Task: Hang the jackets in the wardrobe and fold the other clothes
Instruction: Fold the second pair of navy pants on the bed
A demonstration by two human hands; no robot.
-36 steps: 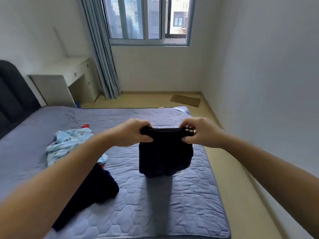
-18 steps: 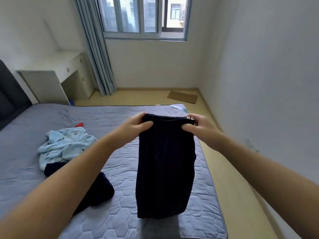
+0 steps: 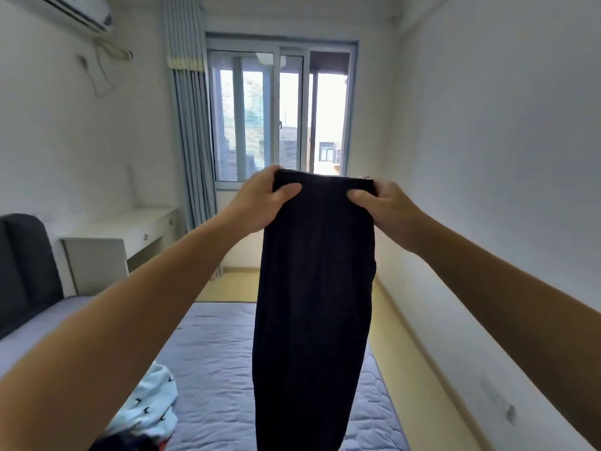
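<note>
While the left thumb [image 3: 288, 189] and right thumb [image 3: 359, 197] are pressing on the near face of the trousers [image 3: 315, 304], the other fingers are curling behind the top edge, mostly hidden, so each hand is pinching one corner of the waistband; the left hand [image 3: 260, 203] and right hand [image 3: 388, 208] are sitting level and close together; both forearms are reaching forward and up, well above the bed [image 3: 214, 369]; the trousers are hanging flat and long over the bed, on the side away from its headboard [image 3: 26, 255], with the hem running out of view below. By the look of it, the person is straightening the garment before folding it; doing that well is calling for taut, level corners, letting the legs hang aligned, then lowering them onto bare bed, apart from the blue top [image 3: 153, 405] that is lying crumpled on the bed.
</note>
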